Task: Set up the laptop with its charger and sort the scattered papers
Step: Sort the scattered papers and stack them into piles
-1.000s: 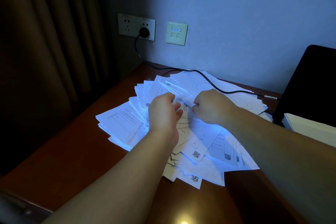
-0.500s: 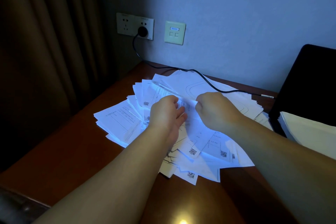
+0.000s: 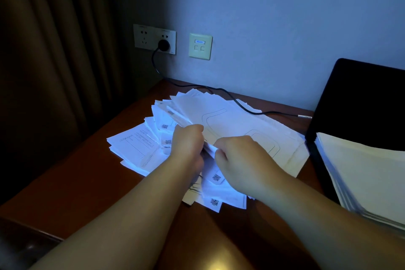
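A fanned heap of white printed papers (image 3: 135, 147) covers the middle of the brown desk (image 3: 72, 177). My left hand (image 3: 188, 144) and my right hand (image 3: 243, 158) sit close together over the heap, and both grip the near edge of a lifted bundle of sheets (image 3: 232, 120). A black charger cable (image 3: 238, 103) runs from the wall plug (image 3: 164, 44) across the papers, and its metal tip (image 3: 304, 117) lies loose beside the black laptop (image 3: 359, 103). The laptop stands open at the right with a neat stack of paper (image 3: 370, 173) lying on it.
A brown curtain (image 3: 50, 55) hangs at the left. The wall carries a double socket (image 3: 144, 36) and a cream data plate (image 3: 200, 46). The dark arm of a chair (image 3: 24, 245) shows at the bottom left.
Both hands have closed in on each other and raised a larger bundle of sheets off the heap. The view has shifted a little to the left.
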`<action>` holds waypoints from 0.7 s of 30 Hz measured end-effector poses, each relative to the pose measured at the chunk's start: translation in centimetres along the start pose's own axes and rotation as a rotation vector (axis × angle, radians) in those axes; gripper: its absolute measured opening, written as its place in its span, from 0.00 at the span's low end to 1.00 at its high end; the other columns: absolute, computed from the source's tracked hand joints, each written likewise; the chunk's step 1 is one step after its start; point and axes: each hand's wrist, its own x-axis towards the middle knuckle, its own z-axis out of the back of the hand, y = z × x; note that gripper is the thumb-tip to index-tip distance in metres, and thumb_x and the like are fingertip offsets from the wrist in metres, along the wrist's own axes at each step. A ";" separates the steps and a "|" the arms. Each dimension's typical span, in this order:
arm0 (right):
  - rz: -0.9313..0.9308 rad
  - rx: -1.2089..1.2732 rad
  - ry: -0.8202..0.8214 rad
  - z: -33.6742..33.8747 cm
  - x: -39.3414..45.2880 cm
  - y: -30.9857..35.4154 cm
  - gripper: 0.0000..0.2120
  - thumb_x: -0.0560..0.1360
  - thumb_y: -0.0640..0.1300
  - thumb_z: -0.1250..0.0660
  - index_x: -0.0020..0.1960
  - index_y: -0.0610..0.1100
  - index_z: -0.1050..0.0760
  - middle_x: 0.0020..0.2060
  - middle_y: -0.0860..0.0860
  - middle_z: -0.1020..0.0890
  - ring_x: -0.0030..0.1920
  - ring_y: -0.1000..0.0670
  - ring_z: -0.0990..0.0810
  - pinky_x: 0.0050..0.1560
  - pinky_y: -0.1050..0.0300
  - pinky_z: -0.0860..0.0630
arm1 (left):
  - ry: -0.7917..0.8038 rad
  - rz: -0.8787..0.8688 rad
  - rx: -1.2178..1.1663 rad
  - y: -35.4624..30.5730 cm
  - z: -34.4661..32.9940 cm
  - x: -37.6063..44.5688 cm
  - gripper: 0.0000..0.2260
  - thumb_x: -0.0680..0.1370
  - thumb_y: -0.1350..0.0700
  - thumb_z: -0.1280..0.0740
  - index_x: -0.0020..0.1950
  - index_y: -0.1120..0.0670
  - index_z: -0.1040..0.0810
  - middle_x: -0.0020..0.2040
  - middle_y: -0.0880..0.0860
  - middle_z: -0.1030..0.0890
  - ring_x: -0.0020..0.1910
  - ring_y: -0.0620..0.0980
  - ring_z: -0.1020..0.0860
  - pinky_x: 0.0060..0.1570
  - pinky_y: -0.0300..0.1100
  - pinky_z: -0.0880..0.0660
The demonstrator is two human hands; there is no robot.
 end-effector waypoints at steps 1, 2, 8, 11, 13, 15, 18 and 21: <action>0.010 0.051 -0.004 -0.1 -0.4 -0.1 0.14 0.82 0.46 0.42 0.38 0.46 0.30 0.34 0.49 0.24 0.35 0.47 0.25 0.33 0.52 0.30 | -0.012 -0.003 0.011 0.0 0.1 -0.2 0.04 0.82 0.65 0.39 0.50 0.57 0.29 0.19 0.47 0.31 0.16 0.46 0.31 0.22 0.33 0.33; 0.013 0.106 -0.005 -0.2 -0.8 -0.2 0.13 0.82 0.50 0.41 0.43 0.47 0.24 0.37 0.50 0.21 0.39 0.48 0.22 0.38 0.52 0.25 | -0.012 -0.003 0.016 0.0 0.2 -0.3 0.03 0.82 0.65 0.39 0.51 0.57 0.28 0.22 0.49 0.28 0.17 0.45 0.30 0.21 0.33 0.33; -0.027 0.210 -0.031 -0.7 -2.1 -1.3 0.14 0.80 0.60 0.39 0.56 0.55 0.20 0.51 0.55 0.18 0.51 0.54 0.21 0.54 0.51 0.22 | 0.007 0.022 0.076 -0.6 0.8 -0.3 0.05 0.85 0.60 0.37 0.58 0.59 0.23 0.41 0.58 0.17 0.36 0.56 0.18 0.31 0.44 0.21; -0.045 0.168 -0.054 -1.1 -2.3 -2.0 0.15 0.81 0.60 0.39 0.60 0.55 0.20 0.55 0.56 0.19 0.54 0.54 0.22 0.52 0.55 0.24 | 0.019 0.011 0.161 -0.8 1.3 -0.5 0.08 0.84 0.62 0.38 0.48 0.55 0.23 0.33 0.56 0.16 0.32 0.55 0.18 0.31 0.46 0.19; -0.056 0.129 -0.063 -1.4 -2.2 -2.5 0.16 0.81 0.61 0.40 0.60 0.56 0.20 0.55 0.55 0.19 0.53 0.53 0.23 0.50 0.56 0.25 | 0.017 -0.002 0.206 -0.9 1.8 -0.5 0.07 0.84 0.63 0.37 0.49 0.55 0.22 0.35 0.56 0.16 0.33 0.55 0.18 0.30 0.44 0.20; -0.079 0.106 -0.064 -1.7 -2.2 -2.9 0.17 0.81 0.61 0.42 0.60 0.56 0.20 0.55 0.55 0.20 0.54 0.51 0.23 0.51 0.54 0.24 | 0.008 -0.003 0.217 -0.9 2.3 -0.7 0.07 0.83 0.65 0.38 0.54 0.55 0.23 0.42 0.58 0.16 0.38 0.56 0.17 0.31 0.45 0.21; -0.121 0.061 -0.058 -2.0 -2.1 -3.2 0.18 0.81 0.62 0.43 0.63 0.57 0.22 0.61 0.54 0.22 0.60 0.49 0.24 0.56 0.52 0.24 | -0.009 -0.013 0.242 -1.0 2.9 -0.8 0.11 0.81 0.68 0.40 0.55 0.54 0.23 0.45 0.59 0.16 0.41 0.58 0.16 0.34 0.47 0.20; -0.133 0.034 -0.050 -2.1 -2.2 -2.9 0.18 0.82 0.61 0.42 0.66 0.57 0.24 0.68 0.53 0.27 0.66 0.48 0.28 0.61 0.51 0.27 | -0.022 -0.002 0.278 -1.5 3.1 -1.3 0.15 0.80 0.69 0.40 0.63 0.56 0.24 0.49 0.61 0.16 0.45 0.62 0.16 0.40 0.52 0.18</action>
